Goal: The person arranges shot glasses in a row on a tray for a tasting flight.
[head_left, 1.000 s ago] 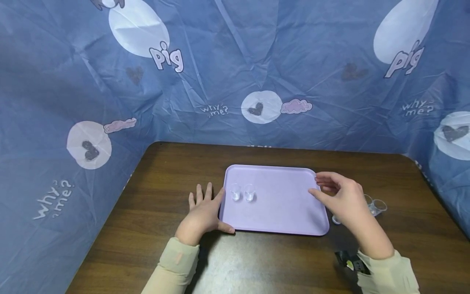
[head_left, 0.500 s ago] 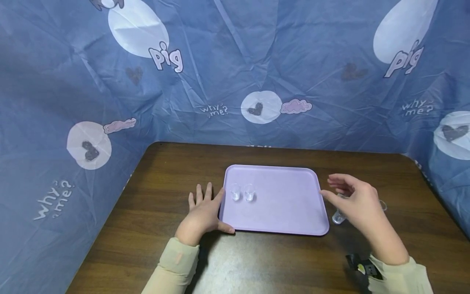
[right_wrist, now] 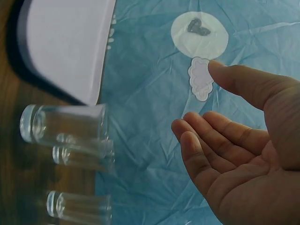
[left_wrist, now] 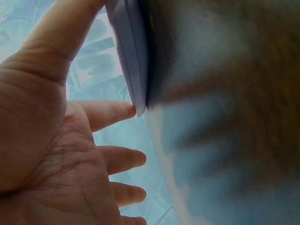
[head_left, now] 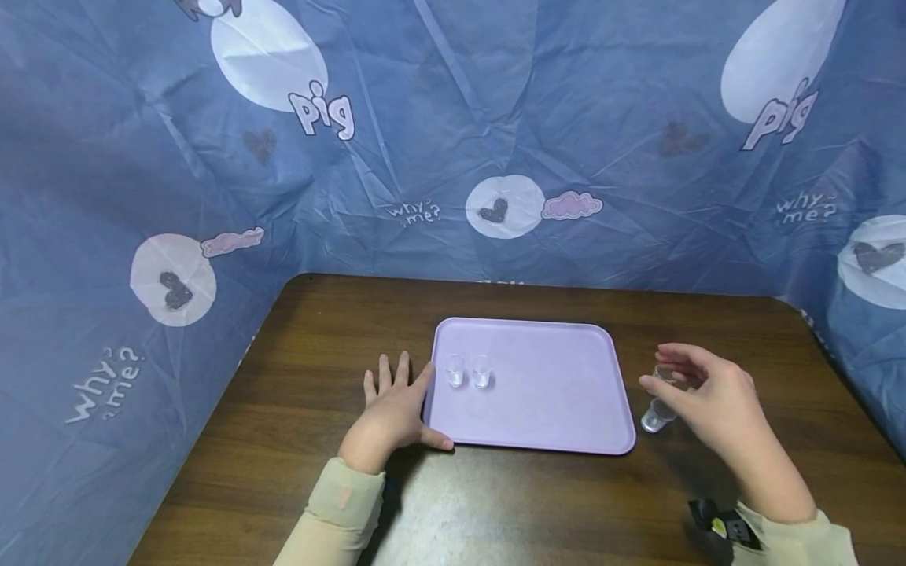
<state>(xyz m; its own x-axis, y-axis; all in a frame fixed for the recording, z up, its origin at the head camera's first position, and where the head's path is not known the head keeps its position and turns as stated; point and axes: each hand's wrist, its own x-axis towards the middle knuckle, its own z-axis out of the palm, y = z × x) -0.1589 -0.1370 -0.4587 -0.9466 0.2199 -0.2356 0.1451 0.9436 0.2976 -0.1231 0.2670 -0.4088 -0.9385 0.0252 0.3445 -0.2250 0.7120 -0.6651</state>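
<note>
A lilac tray (head_left: pixel 552 393) lies on the table with two small clear shot glasses (head_left: pixel 454 371) side by side near its left end. My left hand (head_left: pixel 388 424) has its fingers spread, thumb and index finger touching the tray's left edge; the left wrist view shows the fingertip against the rim. Right of the tray, my right hand (head_left: pixel 715 401) hovers with loosely bent fingers and nothing between them. Below and beside it stands a clear shot glass (head_left: pixel 658 418); the right wrist view shows more shot glasses (right_wrist: pixel 79 206) behind it, partly hidden in the head view.
The brown wooden table (head_left: pixel 524 503) has rounded far corners. A blue printed cloth (head_left: pixel 425 134) hangs around its back and sides. A small black device (head_left: pixel 729 525) sits at the right sleeve.
My right hand has moved right, from the tray's right edge to above the shot glasses beside it. The left hand, the tray and its two glasses have stayed in place.
</note>
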